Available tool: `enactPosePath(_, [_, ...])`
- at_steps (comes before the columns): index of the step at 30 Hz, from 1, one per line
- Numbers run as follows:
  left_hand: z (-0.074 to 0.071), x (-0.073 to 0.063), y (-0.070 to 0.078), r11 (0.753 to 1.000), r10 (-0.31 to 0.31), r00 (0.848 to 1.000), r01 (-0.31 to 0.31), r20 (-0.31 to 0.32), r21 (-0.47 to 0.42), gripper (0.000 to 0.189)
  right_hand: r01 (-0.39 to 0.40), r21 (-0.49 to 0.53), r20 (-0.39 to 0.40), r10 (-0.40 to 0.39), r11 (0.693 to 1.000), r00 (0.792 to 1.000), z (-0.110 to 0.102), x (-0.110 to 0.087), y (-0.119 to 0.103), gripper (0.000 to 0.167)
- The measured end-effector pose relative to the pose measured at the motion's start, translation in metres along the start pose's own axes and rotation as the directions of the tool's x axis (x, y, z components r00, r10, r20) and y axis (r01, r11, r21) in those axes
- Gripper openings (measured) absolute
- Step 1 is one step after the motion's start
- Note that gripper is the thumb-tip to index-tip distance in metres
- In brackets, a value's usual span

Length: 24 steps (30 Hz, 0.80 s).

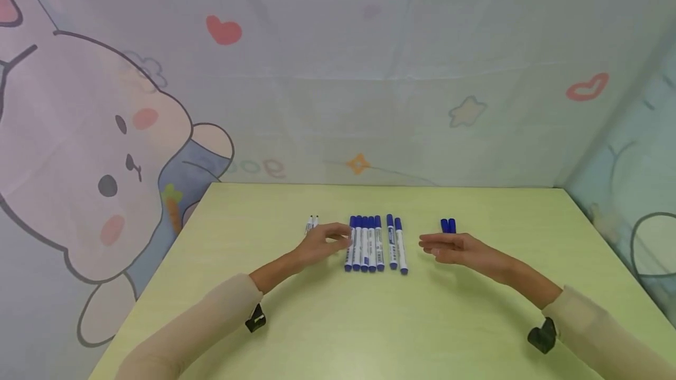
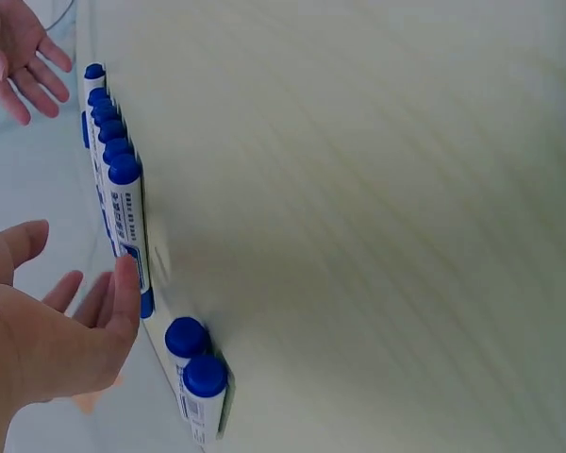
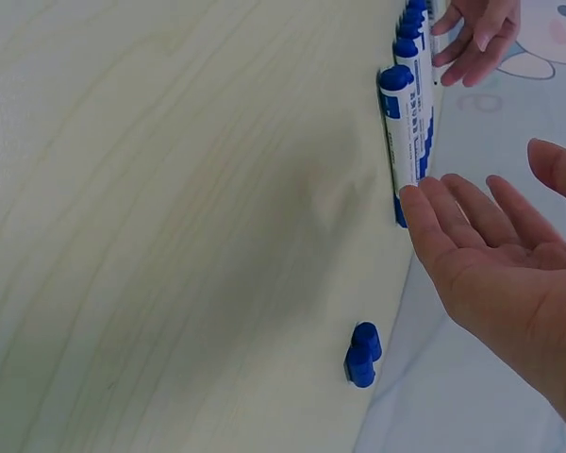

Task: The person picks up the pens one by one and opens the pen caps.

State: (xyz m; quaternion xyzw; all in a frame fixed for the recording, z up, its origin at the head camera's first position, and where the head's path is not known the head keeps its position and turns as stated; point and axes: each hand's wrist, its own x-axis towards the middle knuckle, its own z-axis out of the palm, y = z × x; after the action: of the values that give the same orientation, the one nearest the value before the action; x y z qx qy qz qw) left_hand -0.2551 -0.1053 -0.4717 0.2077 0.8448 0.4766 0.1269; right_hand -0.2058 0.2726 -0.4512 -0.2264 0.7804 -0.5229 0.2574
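Lying toward the far edge of the desk (image 1: 369, 321), between left hand (image 1: 323, 241) and right hand (image 1: 465, 251): five blue-capped markers (image 1: 365, 244), side by side, long axes running near edge to far edge. Left hand: nearer, at their left flank; thumb and fingers apart, holding nothing; contact unclear. Right hand: fingers nearly straight, empty, right of a separate marker pair (image 1: 392, 244). Beyond the hands: two dark-tipped markers (image 1: 309, 225), left; two blue caps (image 1: 451, 226), right. Surface: pale wood-grain. Room: cartoon-printed backdrop (image 1: 369, 75).

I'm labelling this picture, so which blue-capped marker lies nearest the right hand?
The rightmost blue-capped marker, at the right-hand end of the row; the other six markers lie farther left, away from the right hand.
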Motion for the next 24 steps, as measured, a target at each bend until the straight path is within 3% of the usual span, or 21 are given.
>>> enactPosePath(10, [0.018, 0.015, 0.003, 0.990, -0.136, 0.983, 0.141, -0.123, 0.031, 0.052, -0.011, 0.041, 0.008, 0.011, 0.999, 1.000, 0.005, 0.004, 0.004, 0.056])
enactPosePath(24, [0.023, 0.023, 0.005, 0.961, -0.102, 0.983, 0.137, -0.151, 0.240, 0.054, -0.016, 0.064, 0.012, 0.015, 0.998, 1.000, 0.008, -0.002, 0.007, 0.057])
